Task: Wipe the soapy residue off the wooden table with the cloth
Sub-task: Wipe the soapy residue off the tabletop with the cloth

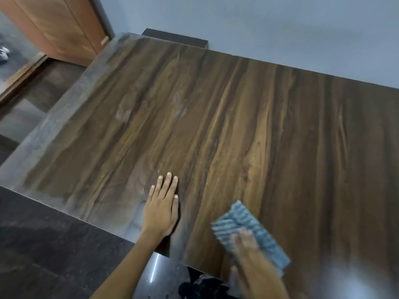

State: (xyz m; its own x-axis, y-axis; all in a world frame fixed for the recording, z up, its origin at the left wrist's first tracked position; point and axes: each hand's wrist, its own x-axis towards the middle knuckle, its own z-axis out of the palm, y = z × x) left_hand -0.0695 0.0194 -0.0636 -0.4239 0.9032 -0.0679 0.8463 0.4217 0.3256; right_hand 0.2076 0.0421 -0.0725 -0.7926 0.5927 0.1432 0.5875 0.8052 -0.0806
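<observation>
Left hand (162, 209): flat, fingers straight, palm down on the wooden counter (237, 117).
Right hand (246, 244): blurred, presses the blue-grey cloth (244, 221) onto counter's near edge.

A plain grey wall (280, 24) runs behind. An orange-brown wooden door (58, 26) stands at the upper left. Dark glossy floor (32, 244) reflects light below.

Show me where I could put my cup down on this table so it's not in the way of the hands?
The wooden table is bare across its far half by the grey wall, and down its right side. The near edge is crowded: the left hand lies flat there and the right hand presses the blue cloth beside it.
</observation>
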